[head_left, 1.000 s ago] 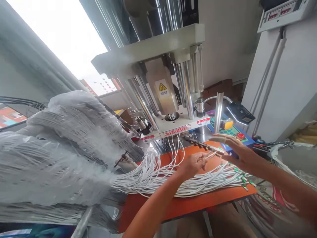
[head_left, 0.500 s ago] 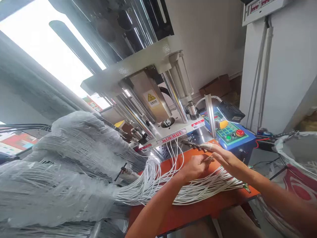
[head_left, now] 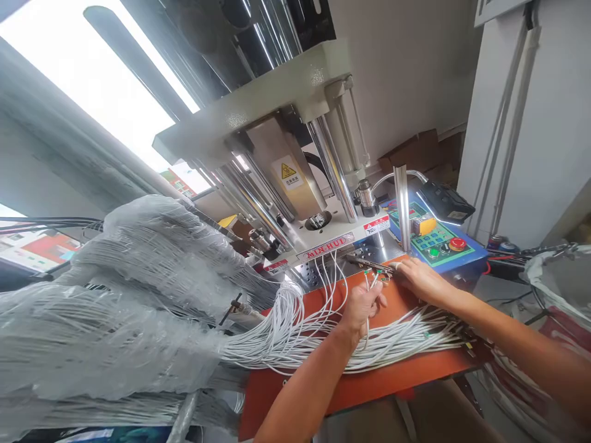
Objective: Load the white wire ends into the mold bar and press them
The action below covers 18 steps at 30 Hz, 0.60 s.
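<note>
From where I'm standing, the left hand [head_left: 362,306] has its grip closed on a few white cables [head_left: 373,282], pinched between thumb and fingers a little short of their tips. The green ends [head_left: 379,271] poke out past the thumb, fanned slightly apart, just beside a dark metal bar [head_left: 362,263]. Below the same grip, a length of cable drops towards the big bundle of white cables [head_left: 392,352], which stretches across the orange tabletop [head_left: 369,394] under both forearms.

The right hand [head_left: 422,280] is over at the near end of that bar, fingers bent and touching it; I can't tell whether its grip is closed around the metal, since the fingertips are hidden. So the held ends sit between the two hands, clear of the left fingers and near the right ones.

Behind them stands the press [head_left: 323,237], more white cables trailing out from under its front edge, and to the right of it a blue control box [head_left: 471,261].
</note>
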{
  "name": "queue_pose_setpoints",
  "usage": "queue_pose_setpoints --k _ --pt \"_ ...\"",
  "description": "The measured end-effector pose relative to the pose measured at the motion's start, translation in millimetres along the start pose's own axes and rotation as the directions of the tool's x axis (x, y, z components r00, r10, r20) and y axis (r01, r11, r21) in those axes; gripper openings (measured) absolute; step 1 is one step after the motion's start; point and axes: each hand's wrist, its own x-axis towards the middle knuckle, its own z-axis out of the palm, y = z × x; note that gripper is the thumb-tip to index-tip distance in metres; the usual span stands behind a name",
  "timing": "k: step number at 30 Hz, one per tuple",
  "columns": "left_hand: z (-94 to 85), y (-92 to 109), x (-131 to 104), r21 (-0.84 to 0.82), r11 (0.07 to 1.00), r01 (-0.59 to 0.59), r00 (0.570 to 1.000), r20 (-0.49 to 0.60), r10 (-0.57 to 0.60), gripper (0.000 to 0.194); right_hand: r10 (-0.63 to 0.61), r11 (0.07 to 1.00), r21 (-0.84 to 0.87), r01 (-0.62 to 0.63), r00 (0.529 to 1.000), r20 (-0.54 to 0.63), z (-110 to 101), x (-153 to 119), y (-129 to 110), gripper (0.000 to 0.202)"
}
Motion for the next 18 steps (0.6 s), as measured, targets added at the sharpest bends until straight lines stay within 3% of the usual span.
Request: queue_pose_setpoints --k 3,6,10,12,14,16,18 --pt "1.5 -5 3 0.003 1.0 -0.03 0.999 -0.026 0.03 0.052 0.052 0.998 -0.039 -0.046 0.986 0.161 2 13 -7 0.033" --pt "-2.3 -1 2 0.103 0.987 -0.121 0.99 -0.058 0.128 0.035 0.123 0.992 -0.02 -0.122 0.962 0.245 -4 24 -19 0.026" --pt "-16.8 7 -5 0.273 0.928 -0.253 0.95 -0.11 0.292 0.023 0.157 0.965 0.128 -0.227 0.897 0.413 -8 30 -27 0.023" --pt "-22.3 7 -10 0.356 0.887 -0.295 0.917 -0.157 0.368 0.019 0.126 0.86 0.361 -0.361 0.835 0.535 -6 27 -31 0.022" --pt "-23.8 3 -13 0.432 0.847 -0.309 0.886 -0.193 0.422 0.016 0.065 0.668 0.577 -0.47 0.809 0.584 -1 20 -35 0.025" --pt "-22.1 -5 -15 0.494 0.808 -0.32 0.875 -0.173 0.452 0.013 0.049 0.546 0.692 -0.472 0.843 0.536 7 13 -41 0.026" --pt "-19.4 -12 -14 0.567 0.742 -0.358 0.855 -0.12 0.504 0.01 0.071 0.502 0.749 -0.432 0.884 0.463 15 5 -47 0.026"
